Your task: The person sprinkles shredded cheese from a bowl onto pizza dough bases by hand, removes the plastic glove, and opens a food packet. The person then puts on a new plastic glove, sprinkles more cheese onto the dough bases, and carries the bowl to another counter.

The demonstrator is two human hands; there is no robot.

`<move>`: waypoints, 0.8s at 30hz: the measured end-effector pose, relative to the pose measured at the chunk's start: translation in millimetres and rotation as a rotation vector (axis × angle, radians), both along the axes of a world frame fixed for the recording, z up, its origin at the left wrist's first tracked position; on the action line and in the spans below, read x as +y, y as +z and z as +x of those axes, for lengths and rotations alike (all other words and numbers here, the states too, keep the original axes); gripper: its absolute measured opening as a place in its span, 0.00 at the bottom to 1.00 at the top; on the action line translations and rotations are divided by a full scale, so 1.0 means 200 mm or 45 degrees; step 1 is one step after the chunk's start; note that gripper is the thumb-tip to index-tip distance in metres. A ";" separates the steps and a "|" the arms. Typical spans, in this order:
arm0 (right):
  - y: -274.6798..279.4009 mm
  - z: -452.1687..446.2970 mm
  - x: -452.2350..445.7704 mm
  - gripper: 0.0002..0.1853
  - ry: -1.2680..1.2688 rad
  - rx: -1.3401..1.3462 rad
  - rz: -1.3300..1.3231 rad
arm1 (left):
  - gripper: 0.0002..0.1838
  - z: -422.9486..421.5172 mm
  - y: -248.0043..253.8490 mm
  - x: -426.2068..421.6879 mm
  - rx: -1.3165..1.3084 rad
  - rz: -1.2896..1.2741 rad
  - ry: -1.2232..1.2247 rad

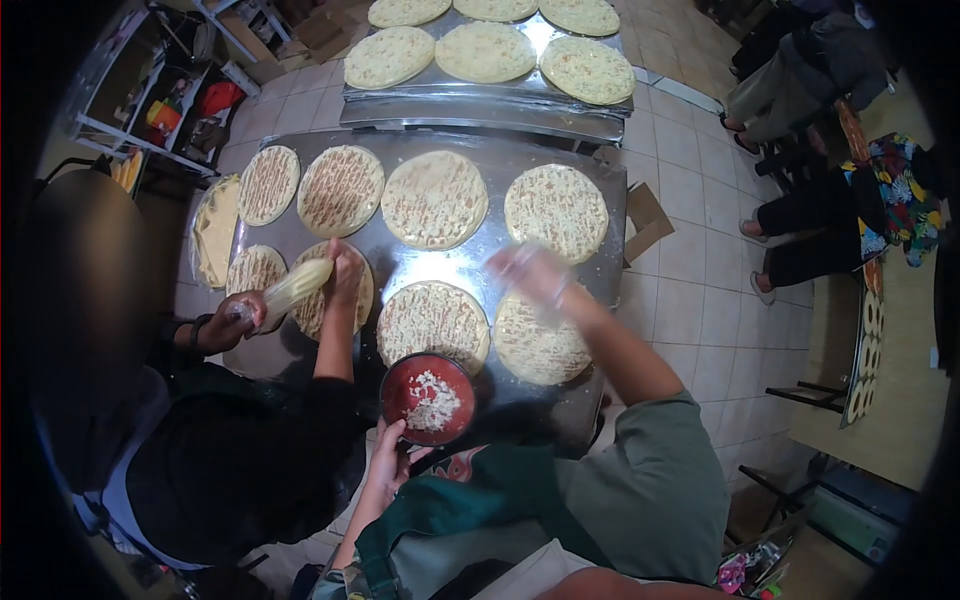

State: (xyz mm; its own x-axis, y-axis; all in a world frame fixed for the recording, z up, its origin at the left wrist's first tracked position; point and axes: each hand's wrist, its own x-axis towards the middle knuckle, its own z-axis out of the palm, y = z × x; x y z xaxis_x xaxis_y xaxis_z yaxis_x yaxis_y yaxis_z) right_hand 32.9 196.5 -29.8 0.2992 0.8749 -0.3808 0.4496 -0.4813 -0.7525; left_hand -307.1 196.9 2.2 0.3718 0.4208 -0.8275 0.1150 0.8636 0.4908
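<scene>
My left hand [388,458] grips the rim of a red bowl [394,392] with a dark edge, its thumb over the side. Pale crumbly bits, like grated cheese, lie in the bowl. My right hand [535,277] is smeared by motion above the table, over the far edge of a round pizza base [540,345] sprinkled with pale bits. Another sprinkled base [555,212] lies just beyond that hand. Close past the bowl is a third sprinkled base [432,320]. Whether my right fingers hold anything cannot be made out.
At my left a co-worker squeezes a piping bag [292,290] over a base. Bases with reddish-brown stripes [340,190] lie on the metal table [430,140]. Behind it, a second metal table [480,108] carries several pizzas. People stand at right; an open cardboard box [648,222] sits beside the table.
</scene>
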 end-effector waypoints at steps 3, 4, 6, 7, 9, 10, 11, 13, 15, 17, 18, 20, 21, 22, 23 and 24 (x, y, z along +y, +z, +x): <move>-0.17 0.46 0.01 0.07 -0.552 -0.464 0.175 | 0.29 -0.04 0.00 0.01 0.005 -0.065 0.069; -0.20 0.62 0.02 0.07 -0.671 -0.588 0.101 | 0.28 -0.06 -0.01 0.00 0.017 -0.101 0.095; -0.26 0.81 0.03 0.06 -0.747 -0.862 0.136 | 0.28 -0.08 -0.01 0.00 0.032 -0.102 0.117; -0.27 0.87 0.05 0.06 -0.744 -0.858 0.131 | 0.28 -0.09 -0.01 0.00 0.050 -0.109 0.134; -0.28 0.97 0.10 0.07 -0.547 -0.889 0.068 | 0.27 -0.10 0.00 0.00 0.059 -0.106 0.145; -0.28 0.99 0.14 0.07 -0.542 -0.885 0.065 | 0.26 -0.10 0.01 0.00 0.064 -0.102 0.154; -0.29 1.01 0.17 0.07 -0.441 -0.899 -0.024 | 0.26 -0.09 0.01 0.01 0.069 -0.105 0.158; -0.33 1.07 0.23 0.08 -0.335 -0.905 -0.115 | 0.24 -0.08 0.02 0.01 0.037 -0.062 0.170; -0.37 1.12 0.27 0.09 -0.255 -0.717 -0.202 | 0.25 -0.07 0.03 0.02 0.038 -0.058 0.183; -0.24 1.03 0.31 0.08 -0.220 -0.741 -0.314 | 0.25 -0.06 0.03 0.02 0.036 -0.055 0.196; -0.18 1.00 0.33 0.08 -0.186 -0.766 -0.425 | 0.25 -0.06 0.03 0.02 0.029 -0.053 0.208; -0.23 1.02 0.36 0.09 -0.206 -0.687 -0.447 | 0.26 -0.06 0.03 0.02 0.025 -0.053 0.225; -0.27 1.03 0.37 0.11 -0.232 -0.613 -0.469 | 0.26 -0.06 0.03 0.02 0.030 -0.051 0.230; -0.34 1.06 0.38 0.11 -0.229 -0.612 -0.469 | 0.27 -0.07 0.03 0.02 0.035 -0.050 0.234; -0.40 1.09 0.40 0.11 -0.063 -0.813 -0.460 | 0.27 -0.07 0.02 0.02 0.041 -0.049 0.238; -0.42 1.09 0.41 0.12 0.105 -1.012 -0.445 | 0.27 -0.07 0.02 0.02 0.042 -0.049 0.240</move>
State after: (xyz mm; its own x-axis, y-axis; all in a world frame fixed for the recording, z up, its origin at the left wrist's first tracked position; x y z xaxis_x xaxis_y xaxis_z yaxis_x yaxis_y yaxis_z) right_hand 250.2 278.5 -113.7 0.5312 0.7776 -0.3365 0.8223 -0.5688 -0.0162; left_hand -320.7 201.0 7.1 0.2614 0.4485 -0.8547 -0.0350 0.8893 0.4560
